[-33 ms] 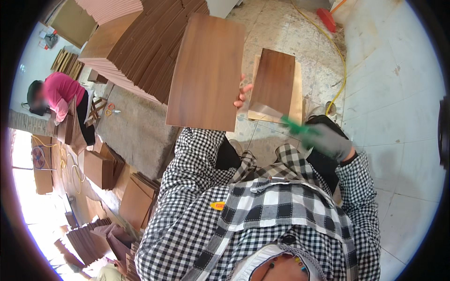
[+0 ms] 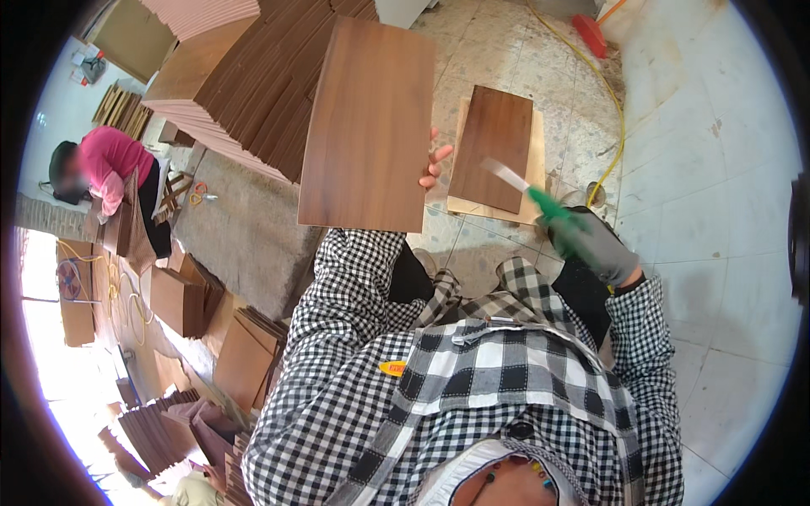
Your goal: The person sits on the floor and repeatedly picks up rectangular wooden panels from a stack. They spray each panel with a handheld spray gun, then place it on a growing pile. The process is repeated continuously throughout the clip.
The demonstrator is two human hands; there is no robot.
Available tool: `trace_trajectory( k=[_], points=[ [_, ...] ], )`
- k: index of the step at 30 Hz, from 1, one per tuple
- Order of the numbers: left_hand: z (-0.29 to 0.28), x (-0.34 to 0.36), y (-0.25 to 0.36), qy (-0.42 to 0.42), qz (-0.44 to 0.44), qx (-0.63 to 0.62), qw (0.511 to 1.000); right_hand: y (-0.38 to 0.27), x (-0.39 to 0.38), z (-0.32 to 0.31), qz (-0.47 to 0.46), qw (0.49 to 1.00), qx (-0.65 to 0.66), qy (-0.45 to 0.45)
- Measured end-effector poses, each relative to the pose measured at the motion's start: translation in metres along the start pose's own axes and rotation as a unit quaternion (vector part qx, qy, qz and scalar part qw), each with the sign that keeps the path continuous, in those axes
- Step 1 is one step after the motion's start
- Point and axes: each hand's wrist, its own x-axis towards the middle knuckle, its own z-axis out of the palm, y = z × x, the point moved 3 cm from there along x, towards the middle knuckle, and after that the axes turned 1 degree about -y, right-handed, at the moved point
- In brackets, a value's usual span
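Note:
My left hand (image 2: 434,160) is closed on a brown wooden board (image 2: 367,126), its fingertips wrapped round the right edge; the rest of the hand is hidden under the board. In a grey glove, my right hand (image 2: 601,251) grips a putty knife (image 2: 553,210) by its green handle. The knife's metal blade points up and left, in view over a second, darker wooden board (image 2: 494,143). That darker board lies on a pale board (image 2: 537,173) in front of my knees. A gap of floor shows between the held board and the darker one.
Tall stacks of brown boards (image 2: 270,93) stand at the far left. Against the right side is a pale wall (image 2: 717,169), with a yellow hose (image 2: 622,110) along the floor and a red dustpan-like tool (image 2: 588,35). A person in pink (image 2: 114,164) bends over boards at left.
The putty knife's blade has swung upward and slightly right, and my right hand has moved a little right and down. The held board has shifted slightly upward.

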Motion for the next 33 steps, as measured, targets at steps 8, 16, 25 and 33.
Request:
trace_trajectory(
  k=[8, 16, 25, 33],
  points=[
    [-0.002, -0.07, 0.052, -0.222, 0.114, 0.058, 0.967, 0.045, 0.044, -0.004, 0.022, 0.996, 0.089, 0.024],
    [0.013, -0.41, 0.132, 0.017, 0.208, 0.321, 0.924, 0.104, 0.059, 0.007, 0.017, 0.968, 0.247, -0.05],
    [0.007, -0.697, -0.155, 0.911, 0.023, 0.399, 0.105, 0.102, 0.063, 0.019, 0.003, 0.972, 0.234, -0.02],
    [0.012, -0.639, -0.222, 0.949, -0.079, 0.304, 0.006, 0.115, 0.064, 0.018, 0.033, 0.958, 0.286, -0.014]
  ],
)
